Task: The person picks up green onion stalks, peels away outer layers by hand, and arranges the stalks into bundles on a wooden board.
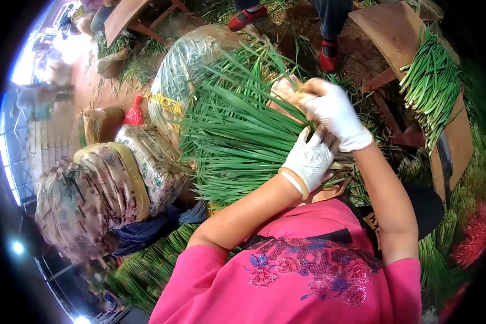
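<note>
A large bunch of long green leaves (243, 129) fans out to the left in front of the pink shirt. My left hand (309, 161), in a white glove with a tan band at the wrist, is closed round the bunch at its stem end. My right hand (333, 112), also white-gloved, is just above and beyond it, with fingers pinched together at the upper edge of the bunch. What those fingertips hold is blurred and too small to make out.
A clear plastic bag (175, 75) stands beyond the leaves. A person in patterned clothing (86, 200) is at the left; another's red shoes (329, 56) show at the top. On the right, cut green stalks (434, 83) lie on a wooden bench (386, 27).
</note>
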